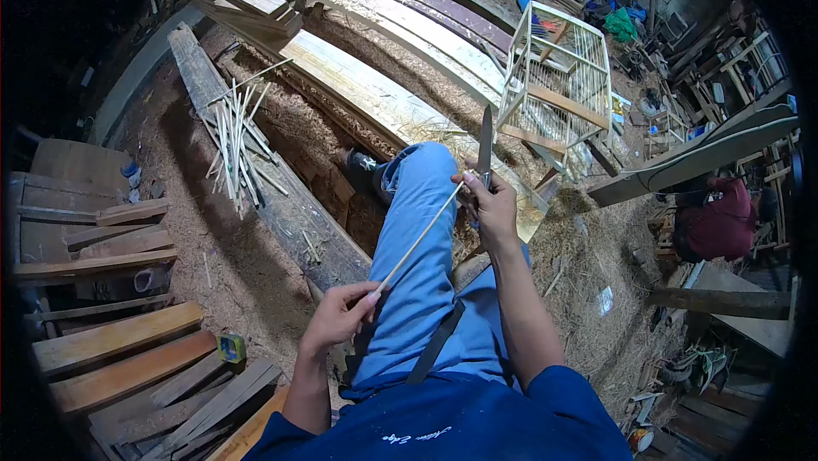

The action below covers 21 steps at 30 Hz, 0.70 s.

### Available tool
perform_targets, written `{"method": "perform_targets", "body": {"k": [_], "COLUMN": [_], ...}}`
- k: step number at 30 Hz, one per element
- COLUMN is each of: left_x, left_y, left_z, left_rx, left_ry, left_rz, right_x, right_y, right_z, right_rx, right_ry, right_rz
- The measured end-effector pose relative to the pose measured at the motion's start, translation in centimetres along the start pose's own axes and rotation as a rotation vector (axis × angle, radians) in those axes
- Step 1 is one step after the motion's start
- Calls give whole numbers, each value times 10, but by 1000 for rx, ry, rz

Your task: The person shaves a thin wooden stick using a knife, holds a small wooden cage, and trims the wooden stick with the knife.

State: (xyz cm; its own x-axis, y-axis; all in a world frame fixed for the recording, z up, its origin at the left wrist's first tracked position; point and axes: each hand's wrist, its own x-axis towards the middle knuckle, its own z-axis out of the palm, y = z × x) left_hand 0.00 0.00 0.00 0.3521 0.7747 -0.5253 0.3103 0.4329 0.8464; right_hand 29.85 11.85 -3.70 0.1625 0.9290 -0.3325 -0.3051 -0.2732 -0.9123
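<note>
My left hand (336, 316) pinches the near end of a thin bamboo stick (419, 239) that slants up across my blue-trousered knee. My right hand (487, 205) grips a knife (485, 141) with its blade pointing up, and the stick's far end meets the blade at my thumb. Both hands are over my raised leg.
A bundle of thin bamboo sticks (237, 141) lies on a log (256, 171) to the left. Long planks (383, 95) run diagonally beyond it. A white slatted cage frame (558, 77) stands ahead. Stacked boards (119, 350) lie lower left. Other people sit at the top and at the right.
</note>
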Motion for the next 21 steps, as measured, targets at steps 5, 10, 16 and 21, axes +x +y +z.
{"method": "perform_targets", "body": {"k": [5,10,16,21], "left_x": [13,37,48,51], "left_y": [17,28,37,41], "left_z": [15,25,26,26], "left_rx": [-243,-338,-369,-341], "left_ry": [23,101,104,90], "left_rz": [46,24,-6,-17], "right_x": [-6,-20,-62,-84], "right_y": [4,25,32,20], "right_z": [2,-3,-1,5], "right_rx": [-44,-300,-621,-765], "right_ry": [36,20,-99,-152], "right_rz": [-38,-156,-291,-406]}}
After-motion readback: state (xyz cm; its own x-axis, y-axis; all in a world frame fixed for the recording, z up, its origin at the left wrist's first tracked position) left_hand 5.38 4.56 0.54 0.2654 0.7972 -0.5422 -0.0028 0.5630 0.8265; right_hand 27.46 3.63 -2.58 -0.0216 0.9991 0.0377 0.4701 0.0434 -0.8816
